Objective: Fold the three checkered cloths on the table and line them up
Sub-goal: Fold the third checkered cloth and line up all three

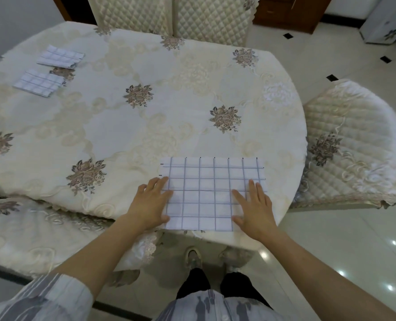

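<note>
A large checkered cloth point(206, 179), white with thin blue lines, lies spread flat at the near edge of the table point(127, 126), its near side reaching the table's rim right in front of the person. Both hands rest on it with the fingers straight and spread, gripping nothing. The left hand point(149, 205) lies palm down across the cloth's left edge, its fingertips on the fabric and its thumb by the near left corner. The right hand point(254, 212) lies flat on the near right part of the cloth, fingers pointing away from the body. Whether the cloth is one layer or doubled over cannot be told. At the far left of the table lie two smaller folded checkered cloths, the farther one point(60, 56) and the nearer one point(39, 83), just beside each other, one behind the other and well apart from the large cloth. The table wears a cream cover with embroidered brown flowers. Chairs in quilted cream covers stand around it: one at the right point(354, 147), two at the far side point(212, 17) and one at the near left point(30, 228). The floor point(331, 239) is glossy pale tile with small black squares.
</note>
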